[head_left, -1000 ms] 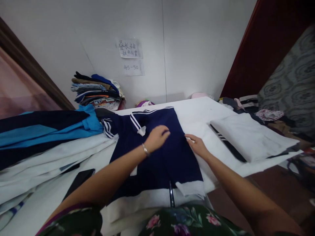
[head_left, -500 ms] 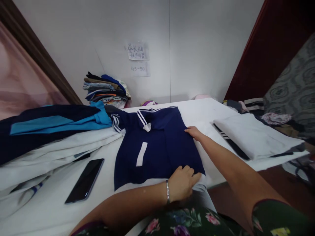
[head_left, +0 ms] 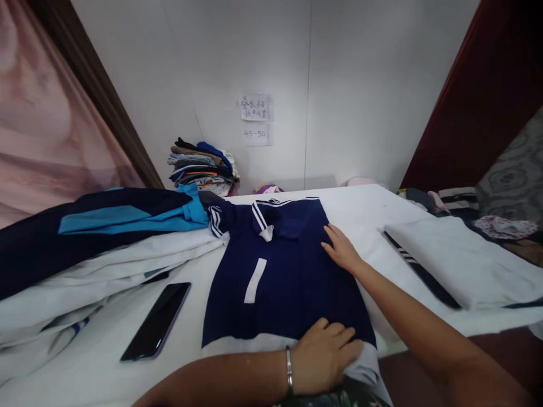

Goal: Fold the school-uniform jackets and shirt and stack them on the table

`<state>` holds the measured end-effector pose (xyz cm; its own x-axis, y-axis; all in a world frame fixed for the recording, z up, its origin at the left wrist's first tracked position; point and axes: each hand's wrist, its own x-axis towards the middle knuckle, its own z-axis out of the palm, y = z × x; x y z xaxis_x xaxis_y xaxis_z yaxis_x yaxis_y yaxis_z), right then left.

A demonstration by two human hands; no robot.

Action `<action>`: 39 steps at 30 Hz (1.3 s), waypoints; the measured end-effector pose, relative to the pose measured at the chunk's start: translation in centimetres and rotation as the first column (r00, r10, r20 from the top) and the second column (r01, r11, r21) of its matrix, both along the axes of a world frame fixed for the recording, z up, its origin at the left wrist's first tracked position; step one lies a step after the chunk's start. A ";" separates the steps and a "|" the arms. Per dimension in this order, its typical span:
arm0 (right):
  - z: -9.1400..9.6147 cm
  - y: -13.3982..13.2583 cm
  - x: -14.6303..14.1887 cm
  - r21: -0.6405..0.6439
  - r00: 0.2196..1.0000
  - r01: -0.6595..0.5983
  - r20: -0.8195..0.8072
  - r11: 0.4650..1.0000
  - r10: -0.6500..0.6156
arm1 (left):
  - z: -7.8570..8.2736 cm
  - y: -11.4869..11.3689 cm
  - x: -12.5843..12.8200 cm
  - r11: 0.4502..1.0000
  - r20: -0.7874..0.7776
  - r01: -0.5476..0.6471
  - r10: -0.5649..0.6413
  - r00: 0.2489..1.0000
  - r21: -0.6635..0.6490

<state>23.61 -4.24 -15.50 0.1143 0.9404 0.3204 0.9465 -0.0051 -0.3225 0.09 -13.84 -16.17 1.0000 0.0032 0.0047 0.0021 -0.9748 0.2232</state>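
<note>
A navy jacket (head_left: 278, 294) lies on the white table, its right side folded over toward the middle. White-striped trim runs along its top, a white strip marks its front, and its hem is pale. My left hand (head_left: 326, 353), with a silver bracelet on the wrist, rests on the lower right of the jacket near the hem, fingers lying on the cloth. Up along the right edge, my right hand (head_left: 343, 249) touches the folded side with its fingers apart. What lies beneath the folded side is hidden.
A phone (head_left: 156, 322) lies left of the jacket. Navy-and-blue clothes (head_left: 123, 217) and white clothes (head_left: 106, 265) heap up at the left. A folded white garment (head_left: 470, 260) sits on the right. Behind stands a clothes stack (head_left: 203, 167) against the wall, below paper notes (head_left: 257, 120).
My right hand has loosened from the jacket's right edge and spread its fingers on the folded side. My left hand stays near the hem. The view has shifted, so everything sits lower.
</note>
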 end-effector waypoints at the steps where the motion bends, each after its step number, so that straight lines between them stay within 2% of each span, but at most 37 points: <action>1: -0.4 0.1 -0.5 -0.017 0.999 -0.042 0.027 0.999 0.042 | -0.5 0.0 -0.2 0.999 0.044 0.002 0.000 0.999 -0.044; 5: -2.9 0.4 -1.4 -0.276 0.995 -0.041 0.082 0.960 0.066 | -2.4 0.2 -0.6 0.981 0.109 0.009 0.012 0.994 -0.193; 8: -3.4 0.7 -1.4 -0.348 0.995 -0.012 0.086 0.937 0.045 | -2.4 0.8 -0.5 0.944 0.058 0.025 -0.006 0.998 -0.328; 11: -2.6 1.1 -1.4 -0.309 0.997 0.020 0.077 0.951 0.005 | -0.6 3.0 0.0 0.855 -0.015 0.060 -0.078 0.997 -0.515; 12: -2.4 1.2 -1.6 -0.274 0.996 0.029 0.087 0.961 -0.006 | 0.4 4.2 0.2 0.825 -0.012 0.023 -0.036 0.999 -0.564; 13: -2.3 1.3 -1.7 -0.246 0.995 0.032 0.103 0.969 -0.007 | 1.5 5.7 0.3 0.805 0.006 -0.051 0.068 0.998 -0.591; 14: -2.4 1.4 -1.9 -0.234 0.993 0.030 0.122 0.972 -0.001 | 2.6 7.5 0.3 0.785 0.043 -0.166 0.238 0.970 -0.597; 15: -2.6 1.4 -2.2 -0.244 0.990 0.026 0.139 0.969 0.009 | 3.5 9.5 0.2 0.756 0.093 -0.310 0.438 0.894 -0.576; 16: -2.9 1.4 -2.4 -0.267 0.988 0.022 0.152 0.964 0.019 | 4.4 11.6 0.1 0.709 0.148 -0.458 0.613 0.776 -0.537; 17: -3.3 1.4 -2.7 -0.293 0.986 0.020 0.163 0.956 0.029 | 4.9 13.9 -0.2 0.620 0.203 -0.603 0.762 0.615 -0.502; 19: -4.0 1.4 -3.0 -0.324 0.984 0.024 0.174 0.946 0.035 | 5.3 18.1 -0.8 0.369 0.243 -0.807 0.927 0.285 -0.461; 21: -4.5 1.4 -3.1 -0.322 0.985 0.026 0.173 0.946 0.031 | 4.6 21.5 -1.2 0.125 0.193 -0.878 0.980 0.038 -0.462; 22: -4.5 1.3 -3.2 -0.318 0.985 0.026 0.169 0.948 0.030 | 4.0 22.8 -1.4 0.034 0.154 -0.884 0.987 -0.043 -0.465; 23: -4.5 1.3 -3.1 -0.314 0.986 0.024 0.165 0.949 0.030 | 3.5 23.8 -1.5 -0.034 0.113 -0.882 0.989 -0.098 -0.470; 24: -4.4 1.3 -3.1 -0.312 0.987 0.022 0.160 0.950 0.030 | 2.9 24.6 -1.5 -0.081 0.076 -0.878 0.988 -0.131 -0.472; 26: -4.2 1.3 -3.1 -0.311 0.988 0.022 0.153 0.950 0.027 | 2.4 25.8 -1.7 -0.134 0.016 -0.871 0.987 -0.160 -0.472; 29: -4.1 1.3 -3.0 -0.315 0.990 0.018 0.141 0.949 0.028 | 3.6 27.4 -2.5 -0.160 0.007 -0.866 0.983 -0.186 -0.473; 31: -4.1 1.4 -3.0 -0.312 0.991 0.009 0.128 0.950 0.033 | 5.9 28.7 -3.4 -0.143 0.068 -0.868 0.978 -0.198 -0.476; 33: -4.1 1.4 -3.0 -0.306 0.993 0.001 0.109 0.952 0.034 | 9.1 29.9 -4.4 -0.095 0.160 -0.873 0.968 -0.193 -0.477; 36: -4.0 1.4 -3.0 -0.298 0.997 -0.012 0.068 0.954 0.034 | 14.9 30.5 -5.2 0.032 0.337 -0.899 0.932 -0.130 -0.436; 39: -4.0 1.5 -2.8 -0.282 0.999 -0.041 -0.031 0.959 0.034 | 20.4 28.0 -4.6 0.264 0.620 -0.938 0.782 0.072 -0.224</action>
<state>20.86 -2.79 -19.55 0.0817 0.9959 0.0385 0.9394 -0.0640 -0.3369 -4.55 14.19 4.26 0.0671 0.7799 0.6224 0.8393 -0.3814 0.3875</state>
